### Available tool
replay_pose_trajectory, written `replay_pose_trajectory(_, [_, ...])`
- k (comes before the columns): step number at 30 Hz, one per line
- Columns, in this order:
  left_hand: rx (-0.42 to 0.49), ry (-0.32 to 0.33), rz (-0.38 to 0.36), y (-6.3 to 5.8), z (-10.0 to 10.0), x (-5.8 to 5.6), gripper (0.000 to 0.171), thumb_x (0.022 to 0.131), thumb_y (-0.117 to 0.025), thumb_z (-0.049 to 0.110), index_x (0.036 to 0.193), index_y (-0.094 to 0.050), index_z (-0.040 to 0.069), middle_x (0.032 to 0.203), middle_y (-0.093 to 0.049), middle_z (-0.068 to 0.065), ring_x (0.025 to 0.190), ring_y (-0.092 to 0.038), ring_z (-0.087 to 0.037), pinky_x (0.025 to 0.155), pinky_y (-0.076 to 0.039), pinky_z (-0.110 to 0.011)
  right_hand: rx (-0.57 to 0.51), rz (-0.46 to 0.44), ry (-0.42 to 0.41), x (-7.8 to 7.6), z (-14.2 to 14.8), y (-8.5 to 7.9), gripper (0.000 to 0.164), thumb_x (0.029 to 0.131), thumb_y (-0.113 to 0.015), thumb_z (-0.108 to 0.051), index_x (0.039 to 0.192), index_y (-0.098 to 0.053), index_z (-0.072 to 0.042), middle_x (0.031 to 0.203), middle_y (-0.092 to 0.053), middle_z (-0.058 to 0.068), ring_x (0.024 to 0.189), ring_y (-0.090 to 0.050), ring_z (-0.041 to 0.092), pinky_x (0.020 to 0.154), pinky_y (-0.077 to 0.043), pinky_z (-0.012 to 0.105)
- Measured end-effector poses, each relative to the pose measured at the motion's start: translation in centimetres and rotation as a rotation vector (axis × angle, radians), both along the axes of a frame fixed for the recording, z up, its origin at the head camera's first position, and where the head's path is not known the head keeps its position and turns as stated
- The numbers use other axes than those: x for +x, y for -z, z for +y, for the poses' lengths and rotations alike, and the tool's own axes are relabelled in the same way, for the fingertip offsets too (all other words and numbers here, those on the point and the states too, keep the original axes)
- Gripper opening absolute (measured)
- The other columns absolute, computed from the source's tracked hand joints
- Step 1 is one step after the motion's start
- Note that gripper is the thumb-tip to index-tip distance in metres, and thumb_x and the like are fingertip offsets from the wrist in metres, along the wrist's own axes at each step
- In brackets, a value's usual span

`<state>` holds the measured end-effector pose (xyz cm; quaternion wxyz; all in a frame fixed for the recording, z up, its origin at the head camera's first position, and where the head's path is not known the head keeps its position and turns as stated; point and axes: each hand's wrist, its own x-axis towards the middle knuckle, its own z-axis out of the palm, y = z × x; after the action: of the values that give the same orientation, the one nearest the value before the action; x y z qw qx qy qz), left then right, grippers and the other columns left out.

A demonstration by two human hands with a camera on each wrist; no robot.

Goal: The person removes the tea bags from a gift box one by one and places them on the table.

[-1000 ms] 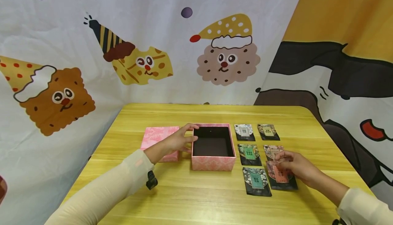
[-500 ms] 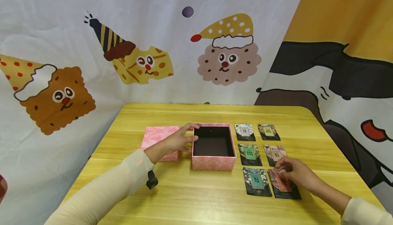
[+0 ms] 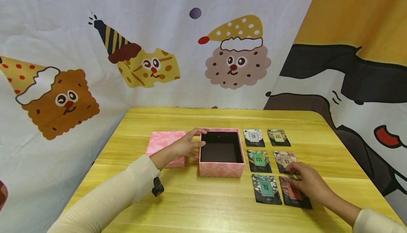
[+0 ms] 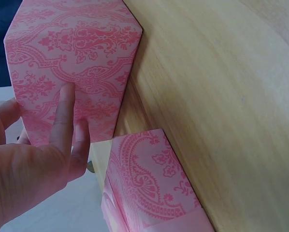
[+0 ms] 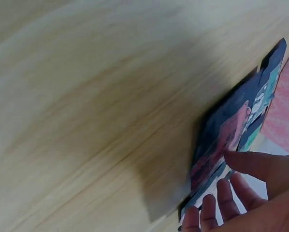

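Observation:
A pink patterned box (image 3: 220, 169) with a black inside stands uncovered in the middle of the table. My left hand (image 3: 182, 146) grips its left wall, with fingers on the outer face (image 4: 77, 58) and fingertips at the rim. My right hand (image 3: 310, 181) is at the red-labelled sachet (image 3: 294, 194), the nearest one in the right column. In the right wrist view, the thumb overlaps that sachet (image 5: 226, 130), and the other fingers are spread loosely apart from it. A sachet with a pale pink label (image 3: 284, 160) lies just beyond the fingertips.
A pink lid or second box (image 3: 163, 141) with a ribbon sits left of the box, partly behind my left arm. Other sachets lie in two columns right of the box: white (image 3: 253, 137), yellow (image 3: 278, 137), green (image 3: 259, 160) and teal (image 3: 266, 189). A cartoon-printed curtain (image 3: 190, 95) hangs behind.
The red sachet has come down toward the near right, off the pale pink one, and lies flat. My right fingers have loosened from it. The left hand and box have stayed put.

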<state>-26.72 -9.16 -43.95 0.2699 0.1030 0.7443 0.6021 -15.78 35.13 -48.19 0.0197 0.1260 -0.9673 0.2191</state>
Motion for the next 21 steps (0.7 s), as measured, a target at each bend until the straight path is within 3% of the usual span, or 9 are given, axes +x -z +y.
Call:
replay_pose_trajectory(11, [0.009,-0.013,0.008,0.3,0.1,0.0,0.049,0.106,-0.059,0.014,0.151,-0.039,0.018,0.165,-0.016,-0.018,0.121,-0.057,-0.047,0.083,-0.061,-0.053,0.02,0.033,0.039,-0.6,-2.3,-1.1,0.045,0.091,-0.076,-0.007,0.133,-0.061,0.001,0.127,-0.063,0.028,0.117,-0.058,0.052,0.09,-0.05,0.068])
replay_pose_trajectory(17, [0.021,-0.047,-0.01,0.3,0.1,0.2,0.064,0.105,-0.061,0.014,0.159,-0.03,0.029,0.165,-0.019,-0.016,0.129,-0.055,-0.047,0.08,-0.062,-0.052,0.083,0.116,-0.004,-1.5,-4.6,-1.7,0.052,0.098,-0.072,-0.019,0.143,-0.055,0.0,0.14,-0.055,0.027,0.124,-0.054,0.048,0.093,-0.05,0.066])
replay_pose_trajectory(21, [0.024,-0.063,-0.015,0.3,0.2,0.2,0.068,0.106,-0.06,0.014,0.162,-0.025,0.03,0.165,-0.02,-0.016,0.131,-0.054,-0.046,0.079,-0.062,-0.051,0.082,0.128,-0.026,-2.7,-6.2,-2.7,0.058,0.103,-0.067,-0.027,0.15,-0.048,0.0,0.151,-0.047,0.027,0.136,-0.045,0.049,0.104,-0.041,0.071])
